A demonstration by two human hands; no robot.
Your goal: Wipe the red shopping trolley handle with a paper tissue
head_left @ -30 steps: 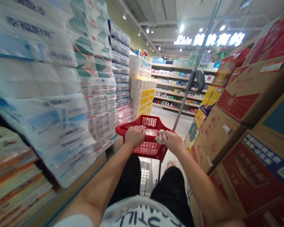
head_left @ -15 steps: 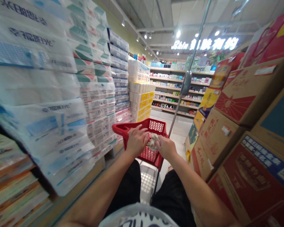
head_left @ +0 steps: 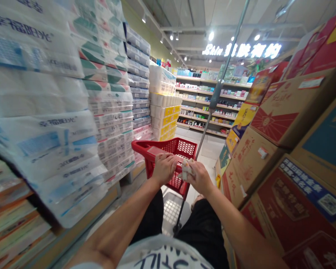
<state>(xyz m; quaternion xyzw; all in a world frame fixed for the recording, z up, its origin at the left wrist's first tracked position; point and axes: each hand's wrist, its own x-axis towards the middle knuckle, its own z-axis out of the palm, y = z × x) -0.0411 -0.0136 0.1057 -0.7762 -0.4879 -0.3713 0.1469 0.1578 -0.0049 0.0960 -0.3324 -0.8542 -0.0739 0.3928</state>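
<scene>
A red plastic shopping cart (head_left: 154, 148) stands right in front of me, its basket partly hidden by my hands. My left hand (head_left: 164, 167) rests on the cart's handlebar with the fingers curled over it. In my right hand (head_left: 199, 176) is a crumpled whitish cloth or tissue (head_left: 187, 170), pinched just above the bar. I cannot tell which of the two it is. A long grey pole (head_left: 204, 131) rises slanting from near the right side of the cart, with a thicker grip partway up. Its lower end is hidden.
Tall stacks of wrapped tissue packs (head_left: 58, 129) line the left side on low pallets. Cardboard cartons (head_left: 266, 151) are piled along the right. A tiled aisle (head_left: 207, 149) runs between them to shelves (head_left: 201, 108) of small products at the back.
My left hand has come down from raised fingers near the cloth to curl over the handlebar. My right hand has shifted slightly right with the cloth. The side stacks sit slightly nearer.
</scene>
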